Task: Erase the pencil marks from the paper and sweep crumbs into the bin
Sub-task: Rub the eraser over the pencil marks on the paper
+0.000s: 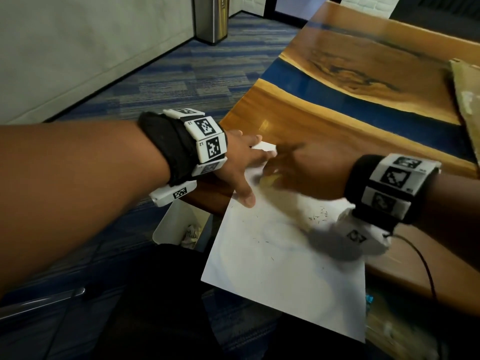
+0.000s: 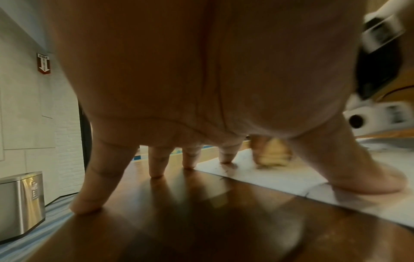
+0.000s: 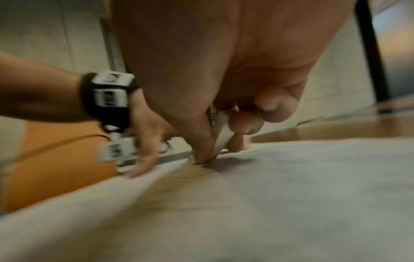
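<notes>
Rubbing at the far corner of the paper (image 1: pixel 280 255), the right hand (image 1: pixel 298 165) is a blur in the head view; its grip is narrow, thumb and fingertips pinching a pale eraser (image 3: pixel 220 136) whose lower end meets the sheet. The left hand (image 1: pixel 241 162) sits at about ten o'clock from the sheet's centre, fingers spread and straight: the thumb (image 2: pixel 367 179) and one finger press the paper's edge, the other fingertips stand on the wooden worktop (image 1: pixel 350 74). It holds nothing.

The paper lies at the near corner of the worktop, and its six o'clock end seems to overhang the edge. Dark eraser crumbs (image 1: pixel 319 215) speckle it around three o'clock, with a few stray ones nearer the middle. A small white bin (image 1: pixel 168 224) with crumpled scraps inside stands on the floor below the worktop's edge, at about nine o'clock from the sheet. A steel bin (image 1: pixel 211 19) stands far off by the wall.

What could go wrong, as I judge it: the sheet is pinned at one edge only, so a hard stroke toward the left hand could buckle or crease it, and a stroke away could drag the unsupported end off the worktop. Fast rubbing may also flick crumbs onto the carpet, out of reach of a sweep toward the bin
</notes>
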`<state>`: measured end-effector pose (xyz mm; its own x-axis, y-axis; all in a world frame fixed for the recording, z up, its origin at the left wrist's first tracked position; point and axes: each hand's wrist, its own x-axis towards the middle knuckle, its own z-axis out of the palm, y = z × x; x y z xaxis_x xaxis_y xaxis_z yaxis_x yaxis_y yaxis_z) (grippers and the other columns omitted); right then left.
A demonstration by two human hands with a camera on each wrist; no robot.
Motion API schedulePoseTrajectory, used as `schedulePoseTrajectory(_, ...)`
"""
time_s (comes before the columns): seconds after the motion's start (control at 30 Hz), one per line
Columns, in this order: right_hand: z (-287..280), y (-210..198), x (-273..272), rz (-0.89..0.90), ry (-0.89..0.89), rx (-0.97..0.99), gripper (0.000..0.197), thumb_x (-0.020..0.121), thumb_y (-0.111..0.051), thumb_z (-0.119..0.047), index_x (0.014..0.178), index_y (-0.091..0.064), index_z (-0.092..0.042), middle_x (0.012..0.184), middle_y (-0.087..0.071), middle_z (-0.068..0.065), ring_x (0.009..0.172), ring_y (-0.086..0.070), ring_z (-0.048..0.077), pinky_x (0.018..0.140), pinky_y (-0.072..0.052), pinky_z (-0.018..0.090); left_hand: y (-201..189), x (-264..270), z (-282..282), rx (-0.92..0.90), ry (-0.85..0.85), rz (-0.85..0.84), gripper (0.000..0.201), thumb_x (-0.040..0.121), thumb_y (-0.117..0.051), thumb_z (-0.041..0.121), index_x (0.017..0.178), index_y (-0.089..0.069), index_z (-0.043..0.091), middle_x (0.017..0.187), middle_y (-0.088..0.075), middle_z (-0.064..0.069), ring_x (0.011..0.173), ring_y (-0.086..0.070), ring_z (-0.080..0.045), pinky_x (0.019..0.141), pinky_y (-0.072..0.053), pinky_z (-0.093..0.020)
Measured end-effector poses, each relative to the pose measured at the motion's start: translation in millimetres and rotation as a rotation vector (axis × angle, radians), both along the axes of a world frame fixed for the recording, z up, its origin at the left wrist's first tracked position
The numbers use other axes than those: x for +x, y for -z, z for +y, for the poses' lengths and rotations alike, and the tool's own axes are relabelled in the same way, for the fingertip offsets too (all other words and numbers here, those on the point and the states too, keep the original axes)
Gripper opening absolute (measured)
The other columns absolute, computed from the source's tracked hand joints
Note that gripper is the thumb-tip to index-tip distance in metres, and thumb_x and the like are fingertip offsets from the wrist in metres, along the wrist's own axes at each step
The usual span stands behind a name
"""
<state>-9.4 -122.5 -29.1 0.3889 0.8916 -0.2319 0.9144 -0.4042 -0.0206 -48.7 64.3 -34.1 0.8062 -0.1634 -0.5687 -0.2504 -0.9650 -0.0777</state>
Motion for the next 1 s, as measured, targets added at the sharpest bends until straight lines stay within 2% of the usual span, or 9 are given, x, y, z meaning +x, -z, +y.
schedulePoseTrajectory(0.1, -5, 2, 22, -0.123, 0.220, 0.001, 0.034, 0.098, -0.051, -0.038, 0.131, -0.056, -0.030, 0.107, -0.048, -0.007, 0.088, -0.050, 0.015, 0.074, -0.043, 0.028, -1, -1, -3, 0.018, 0.007, -0.013, 0.121, 0.065, -0.061, 0.087, 0.154, 0.012, 0.049, 0.168, 0.012, -0.002, 0.152, -0.002, -0.040, 0.119, -0.017, -0.062)
schedulePoseTrajectory(0.23, -2, 1, -16, 0.053, -0.079, 0.020, 0.028, 0.098, -0.051, -0.038, 0.124, -0.059, -0.033, 0.115, -0.051, -0.008, 0.094, -0.052, 0.012, 0.080, -0.044, 0.025, 0, 1, 0, -0.010, 0.004, 0.001, 0.119, 0.062, -0.064, 0.087, 0.154, 0.003, 0.051, 0.168, 0.010, -0.001, 0.153, -0.001, -0.039, 0.118, -0.019, -0.062)
schedulePoseTrajectory(0.27, -2, -1, -13, 0.062, -0.070, -0.002, 0.029, 0.098, -0.051, -0.038, 0.125, -0.059, -0.033, 0.115, -0.050, -0.009, 0.094, -0.052, 0.010, 0.080, -0.043, 0.024, -1, 1, 0, -0.005, 0.007, 0.003, 0.119, 0.062, -0.064, 0.087, 0.154, 0.004, 0.051, 0.168, 0.010, -0.001, 0.153, -0.001, -0.039, 0.118, -0.018, -0.061)
schedulePoseTrajectory(0.4, -4, 0, 18, -0.095, 0.233, 0.006, 0.032, 0.097, -0.053, -0.037, 0.127, -0.057, -0.027, 0.108, -0.048, -0.007, 0.087, -0.050, 0.014, 0.073, -0.042, 0.027, -2, -1, -4, 0.016, 0.009, -0.014, 0.121, 0.064, -0.062, 0.086, 0.155, 0.009, 0.049, 0.168, 0.010, -0.003, 0.152, -0.004, -0.040, 0.117, -0.018, -0.059)
schedulePoseTrajectory(0.5, 4, 2, -15, 0.045, 0.033, 0.056, 0.024, 0.098, -0.052, -0.035, 0.120, -0.059, -0.030, 0.107, -0.042, -0.013, 0.087, -0.048, 0.010, 0.071, -0.035, 0.020, -1, 1, 0, -0.026, -0.006, 0.009, 0.120, 0.058, -0.066, 0.088, 0.153, -0.001, 0.053, 0.168, 0.009, -0.001, 0.152, -0.001, -0.039, 0.118, -0.018, -0.061)
schedulePoseTrajectory(0.57, 6, 4, -16, 0.075, 0.000, 0.042, 0.024, 0.098, -0.051, -0.036, 0.120, -0.061, -0.030, 0.108, -0.046, -0.013, 0.089, -0.051, 0.010, 0.071, -0.038, 0.018, -1, 1, 0, -0.034, -0.007, 0.012, 0.119, 0.060, -0.067, 0.086, 0.153, -0.001, 0.053, 0.168, 0.009, -0.001, 0.153, 0.000, -0.039, 0.118, -0.017, -0.060)
schedulePoseTrajectory(0.7, 2, 4, 17, -0.106, 0.291, 0.025, 0.028, 0.097, -0.050, -0.038, 0.118, -0.061, -0.023, 0.110, -0.057, 0.001, 0.090, -0.053, 0.019, 0.075, -0.047, 0.033, -2, -2, -4, 0.005, 0.007, -0.023, 0.124, 0.065, -0.065, 0.083, 0.157, 0.008, 0.042, 0.168, 0.010, -0.002, 0.153, -0.004, -0.037, 0.119, -0.017, -0.056)
schedulePoseTrajectory(0.83, 17, 8, -23, 0.122, 0.041, 0.117, 0.025, 0.097, -0.053, -0.034, 0.119, -0.064, -0.028, 0.109, -0.049, -0.010, 0.096, -0.051, 0.012, 0.082, -0.042, 0.025, 0, 1, 0, -0.033, 0.001, -0.007, 0.118, 0.058, -0.067, 0.086, 0.155, -0.015, 0.045, 0.168, 0.006, 0.000, 0.153, -0.002, -0.037, 0.119, -0.019, -0.059)
schedulePoseTrajectory(1.0, 5, -1, 16, -0.085, 0.240, -0.002, 0.028, 0.096, -0.053, -0.038, 0.122, -0.060, -0.029, 0.103, -0.051, -0.005, 0.087, -0.052, 0.015, 0.072, -0.046, 0.031, -2, 0, -1, 0.008, 0.021, -0.017, 0.122, 0.064, -0.064, 0.085, 0.155, 0.007, 0.047, 0.168, 0.008, -0.002, 0.152, -0.006, -0.038, 0.118, -0.022, -0.060)
